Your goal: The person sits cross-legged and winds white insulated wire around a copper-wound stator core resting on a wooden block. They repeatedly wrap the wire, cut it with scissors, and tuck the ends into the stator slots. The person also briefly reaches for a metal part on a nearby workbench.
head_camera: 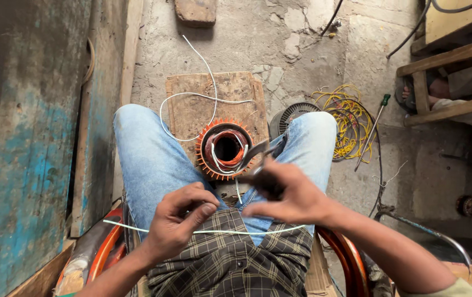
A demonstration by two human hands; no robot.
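Two hands: left hand (178,220) pinches the sleeve (214,231); right hand (288,197) grips scissors (259,155).
Sleeve: thin, white, stretched across the lap, long axis left to right.
Stator (225,148): orange-finned ring with copper windings, on a board (214,102) between the knees, bore facing up.
Labels: none visible.

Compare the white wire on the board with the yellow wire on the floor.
The white wire lies in one loose open loop on the wooden board; the yellow wire is bunched in a many-turn coil on the concrete floor. White runs into the stator; yellow lies apart beside a screwdriver. Both are thin and insulated.
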